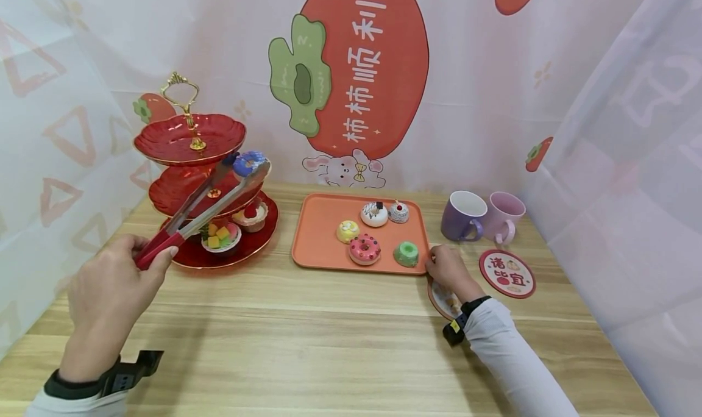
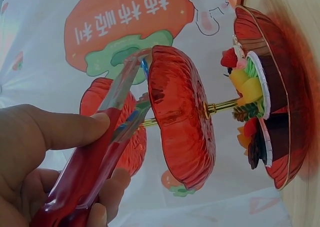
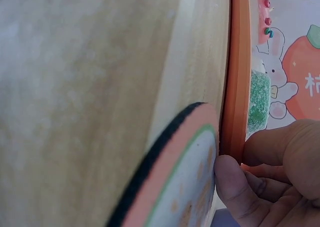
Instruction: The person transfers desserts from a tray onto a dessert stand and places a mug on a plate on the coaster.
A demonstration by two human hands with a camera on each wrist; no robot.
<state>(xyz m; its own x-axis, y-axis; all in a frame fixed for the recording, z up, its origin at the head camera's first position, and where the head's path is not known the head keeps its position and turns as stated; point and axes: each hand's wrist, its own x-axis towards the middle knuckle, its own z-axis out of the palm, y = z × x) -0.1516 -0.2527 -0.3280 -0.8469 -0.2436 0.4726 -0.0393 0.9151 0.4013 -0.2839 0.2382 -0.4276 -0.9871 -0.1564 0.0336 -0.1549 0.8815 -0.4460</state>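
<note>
My left hand grips a pair of tongs by its red handles. Between the tong tips is a blue doughnut, held beside the middle tier of a red three-tier stand; in the left wrist view the tier mostly hides it. Fruit-topped tarts sit on the bottom tier. My right hand pinches the near right corner of an orange tray between thumb and finger. The tray carries a pink doughnut, a green sugared sweet, a white doughnut and small cakes.
A round coaster lies partly under my right hand, against the tray's corner. Another coaster is to its right. Behind stand a purple mug and a pink mug. Printed cloth encloses the wooden table.
</note>
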